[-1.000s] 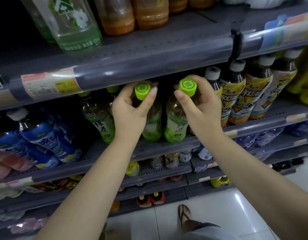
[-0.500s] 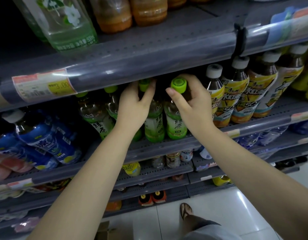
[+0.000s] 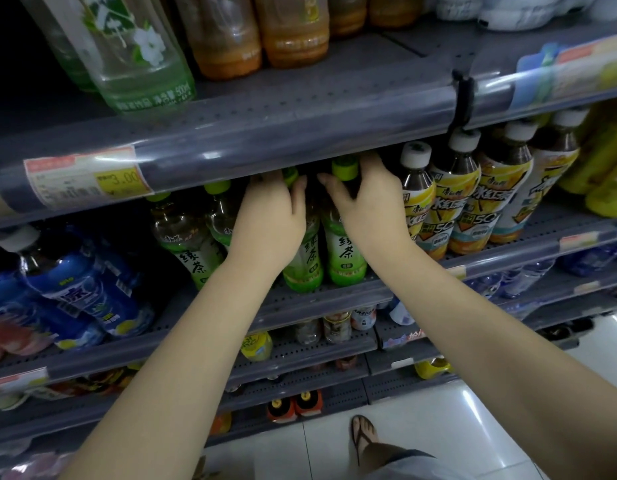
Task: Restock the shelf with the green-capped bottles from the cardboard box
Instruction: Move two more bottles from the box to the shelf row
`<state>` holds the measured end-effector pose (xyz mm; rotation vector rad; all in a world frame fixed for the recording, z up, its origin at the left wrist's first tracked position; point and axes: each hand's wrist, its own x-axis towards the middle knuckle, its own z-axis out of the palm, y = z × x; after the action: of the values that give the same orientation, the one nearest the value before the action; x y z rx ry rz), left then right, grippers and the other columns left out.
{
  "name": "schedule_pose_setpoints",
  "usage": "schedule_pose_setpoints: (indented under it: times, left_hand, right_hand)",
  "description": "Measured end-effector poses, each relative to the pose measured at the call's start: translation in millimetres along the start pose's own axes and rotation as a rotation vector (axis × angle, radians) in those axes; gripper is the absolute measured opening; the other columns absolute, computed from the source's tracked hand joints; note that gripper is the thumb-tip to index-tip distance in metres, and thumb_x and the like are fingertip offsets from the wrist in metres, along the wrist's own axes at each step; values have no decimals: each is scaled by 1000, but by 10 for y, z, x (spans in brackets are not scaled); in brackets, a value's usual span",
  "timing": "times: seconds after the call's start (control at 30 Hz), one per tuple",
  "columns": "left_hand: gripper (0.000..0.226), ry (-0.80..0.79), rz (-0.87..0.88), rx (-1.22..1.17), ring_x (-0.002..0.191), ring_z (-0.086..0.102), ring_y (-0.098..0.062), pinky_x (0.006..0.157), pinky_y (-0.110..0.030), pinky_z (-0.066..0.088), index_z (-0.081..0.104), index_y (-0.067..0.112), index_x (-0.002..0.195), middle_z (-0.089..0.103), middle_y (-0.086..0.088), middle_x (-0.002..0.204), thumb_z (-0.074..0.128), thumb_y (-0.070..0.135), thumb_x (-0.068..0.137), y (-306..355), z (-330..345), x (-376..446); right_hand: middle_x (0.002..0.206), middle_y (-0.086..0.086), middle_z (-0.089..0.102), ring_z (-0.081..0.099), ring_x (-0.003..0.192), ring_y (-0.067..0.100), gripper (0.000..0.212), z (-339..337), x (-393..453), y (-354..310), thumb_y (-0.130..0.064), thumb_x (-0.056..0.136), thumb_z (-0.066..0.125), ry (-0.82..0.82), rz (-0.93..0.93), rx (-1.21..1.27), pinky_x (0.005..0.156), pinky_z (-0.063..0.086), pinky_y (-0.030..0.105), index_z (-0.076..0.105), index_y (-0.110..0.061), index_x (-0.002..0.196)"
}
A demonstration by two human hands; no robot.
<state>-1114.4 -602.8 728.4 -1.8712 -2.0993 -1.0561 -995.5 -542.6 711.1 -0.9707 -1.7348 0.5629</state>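
Observation:
Two green-capped tea bottles stand side by side on the grey middle shelf (image 3: 321,303). My left hand (image 3: 270,216) wraps the neck of the left bottle (image 3: 305,268); its cap is mostly hidden under the shelf above. My right hand (image 3: 366,199) grips the neck of the right bottle (image 3: 345,258), whose green cap (image 3: 345,169) shows just below the upper shelf's edge. More green-capped bottles (image 3: 192,244) stand to the left on the same shelf. The cardboard box is not in view.
White-capped yellow-label tea bottles (image 3: 456,199) stand right of my right hand. Blue-label bottles (image 3: 75,282) lean at the left. The upper shelf's price rail (image 3: 231,150) overhangs my fingers. Lower shelves hold small cans; my sandalled foot (image 3: 362,434) is on the white floor.
Both hands have pushed the two bottles up and back into the shelf, from out in front of its edge to standing on it. The caps now sit under the upper shelf's rail.

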Motion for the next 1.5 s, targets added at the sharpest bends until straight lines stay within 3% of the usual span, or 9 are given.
schedule_pose_setpoints:
  times: [0.1,0.2,0.3,0.43,0.53,0.67,0.93,1.37,1.5]
  left_hand:
    - [29,-18,-64,-89,64,52,-28,59,-31,33,49,-2,107,49,-11,71,44,25,100,-10,24,-5]
    - [38,4,-104,-178,90,60,-35,74,-32,43,45,-4,123,60,-24,101,47,25,99,-5,56,-58]
    - [50,92,-88,-204,122,49,-32,100,-25,35,39,-3,136,51,-23,129,54,23,96,-2,95,-201]
    - [55,252,-66,-293,135,35,-16,111,-12,22,33,2,141,41,-15,144,58,17,94,-45,176,-528]
    - [59,263,-155,-413,142,29,-13,116,-23,24,27,12,146,33,-6,152,56,16,95,-85,290,-726]
    - [66,183,-310,-533,146,23,-11,119,-39,25,20,23,149,24,-1,158,57,19,95,-39,495,-1041]
    - [66,110,-494,-537,144,24,-14,118,-39,26,22,17,149,26,-2,155,58,19,94,-104,707,-1167]
    - [61,45,-532,-499,134,41,-21,111,-40,36,33,7,143,45,-9,142,62,19,92,-204,846,-976]
    - [62,51,-522,-471,133,42,-20,111,-28,34,34,6,142,46,-9,140,64,20,90,-229,870,-964]
  right_hand:
    - [107,17,65,61,102,29,37,22,-40,-2,-21,89,66,18,14,22,76,36,15,54,1,115]
    - [112,15,64,58,106,23,43,3,-98,16,-23,86,69,71,2,49,82,37,10,54,0,119]
    - [119,11,61,56,112,19,50,-22,-151,42,-27,86,69,85,-17,75,88,38,7,51,-2,125]
    - [133,12,55,49,125,18,59,-62,-274,131,-24,87,69,62,-72,55,102,37,14,44,-1,136]
    - [142,13,48,44,133,21,62,-85,-401,210,-17,88,68,-4,-70,17,105,29,6,39,-3,141]
    - [150,11,38,30,143,19,61,-95,-641,260,-6,89,64,-17,-141,22,116,23,19,35,0,143]
    - [150,2,30,27,145,18,57,-71,-814,378,1,89,61,50,-155,134,115,32,44,35,-2,139]
    - [153,4,29,25,146,16,49,-33,-782,473,4,91,57,40,-159,108,116,31,38,40,-3,136]
    - [152,2,31,29,145,17,58,11,-1077,552,1,89,62,49,4,185,114,34,41,36,-8,140]
